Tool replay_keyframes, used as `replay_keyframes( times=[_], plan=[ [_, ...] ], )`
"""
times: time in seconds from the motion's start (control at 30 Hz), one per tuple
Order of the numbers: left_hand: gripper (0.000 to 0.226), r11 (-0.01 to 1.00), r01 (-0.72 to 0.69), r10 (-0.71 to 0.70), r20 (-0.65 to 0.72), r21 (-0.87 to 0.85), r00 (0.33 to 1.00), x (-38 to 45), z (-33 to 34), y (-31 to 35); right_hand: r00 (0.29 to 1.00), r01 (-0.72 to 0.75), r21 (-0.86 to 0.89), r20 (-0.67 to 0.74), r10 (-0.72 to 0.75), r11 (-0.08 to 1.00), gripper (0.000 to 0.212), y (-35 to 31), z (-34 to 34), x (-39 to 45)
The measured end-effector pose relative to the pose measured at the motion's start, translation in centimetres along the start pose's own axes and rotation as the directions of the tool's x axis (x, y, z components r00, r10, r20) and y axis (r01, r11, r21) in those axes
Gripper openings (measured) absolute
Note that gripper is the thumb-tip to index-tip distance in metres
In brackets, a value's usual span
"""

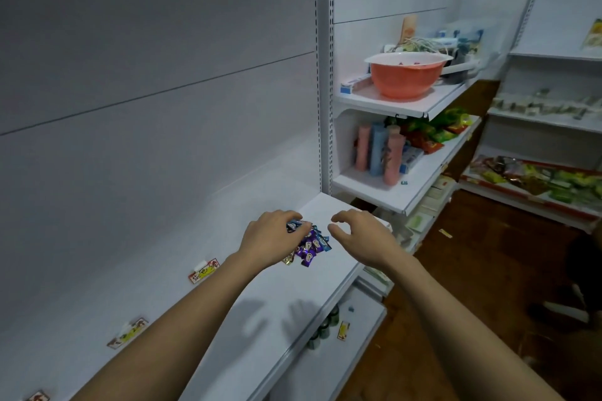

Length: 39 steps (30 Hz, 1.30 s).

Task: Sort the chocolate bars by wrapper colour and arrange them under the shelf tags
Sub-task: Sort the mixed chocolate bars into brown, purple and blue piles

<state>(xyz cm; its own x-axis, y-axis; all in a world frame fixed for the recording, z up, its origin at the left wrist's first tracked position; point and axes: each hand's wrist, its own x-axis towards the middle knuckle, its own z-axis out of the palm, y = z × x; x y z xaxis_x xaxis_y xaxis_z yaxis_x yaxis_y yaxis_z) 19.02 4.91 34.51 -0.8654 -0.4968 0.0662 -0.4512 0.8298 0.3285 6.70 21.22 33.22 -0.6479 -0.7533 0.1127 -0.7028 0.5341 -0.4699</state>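
Observation:
A small heap of chocolate bars (311, 246) in purple, blue and gold wrappers lies near the right end of the white shelf (202, 319). My left hand (272, 241) rests on the heap's left side, fingers curled over a blue bar at the top. My right hand (356, 234) hovers just right of the heap with fingers bent and apart, holding nothing. Three shelf tags are stuck along the back of the shelf: one (204, 271) nearest the heap, a second (127, 333) further left, a third (38, 396) at the frame's lower left edge.
To the right stand more shelves with an orange bowl (404, 76), pink and blue tubes (379, 153) and snack packets (433, 130). A lower shelf under mine holds cans (322, 329). A brown wooden floor (472, 286) lies to the right.

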Motion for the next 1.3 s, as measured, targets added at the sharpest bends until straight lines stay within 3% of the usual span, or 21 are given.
replay_keyframes(
  times=[0.2,0.33,0.5,0.7,0.87,1.07,1.2,1.3],
  plan=[
    [0.050,1.000,0.026,-0.026,0.070,0.006,0.997,8.4,5.6,1.9,1.000,-0.014,-0.011,-0.020,0.013,1.000,0.042,6.9,1.1,6.4],
    [0.047,0.996,0.082,-0.079,0.051,-0.043,0.996,14.7,8.1,1.4,0.998,0.008,-0.020,0.061,-0.007,1.000,0.041,10.1,2.9,12.5],
    [0.041,0.968,0.230,-0.229,0.021,-0.101,0.973,17.7,9.2,-1.6,0.978,0.108,-0.012,0.183,-0.104,0.994,0.037,10.0,5.7,18.9],
    [0.036,0.890,0.400,-0.426,-0.082,-0.220,0.901,18.1,9.2,-6.3,0.914,0.285,-0.031,0.310,-0.262,0.958,0.034,8.1,9.3,24.0],
    [0.031,0.762,0.550,-0.613,-0.106,-0.341,0.783,17.1,11.4,-8.7,0.829,0.425,-0.007,0.405,-0.386,0.905,0.028,7.9,11.4,26.8],
    [0.022,0.514,0.737,-0.833,-0.049,-0.439,0.552,15.3,16.0,-8.2,0.684,0.551,0.011,0.567,-0.459,0.835,0.017,10.0,14.2,29.4],
    [0.018,0.391,0.778,-0.908,-0.064,-0.492,0.415,14.8,20.0,-6.5,0.549,0.627,0.036,0.689,-0.474,0.778,0.009,12.3,16.6,30.0],
    [0.018,0.342,0.784,-0.929,-0.063,-0.518,0.364,15.6,23.2,-6.2,0.533,0.626,0.090,0.676,-0.509,0.774,0.016,13.2,18.4,31.1]
  ],
)
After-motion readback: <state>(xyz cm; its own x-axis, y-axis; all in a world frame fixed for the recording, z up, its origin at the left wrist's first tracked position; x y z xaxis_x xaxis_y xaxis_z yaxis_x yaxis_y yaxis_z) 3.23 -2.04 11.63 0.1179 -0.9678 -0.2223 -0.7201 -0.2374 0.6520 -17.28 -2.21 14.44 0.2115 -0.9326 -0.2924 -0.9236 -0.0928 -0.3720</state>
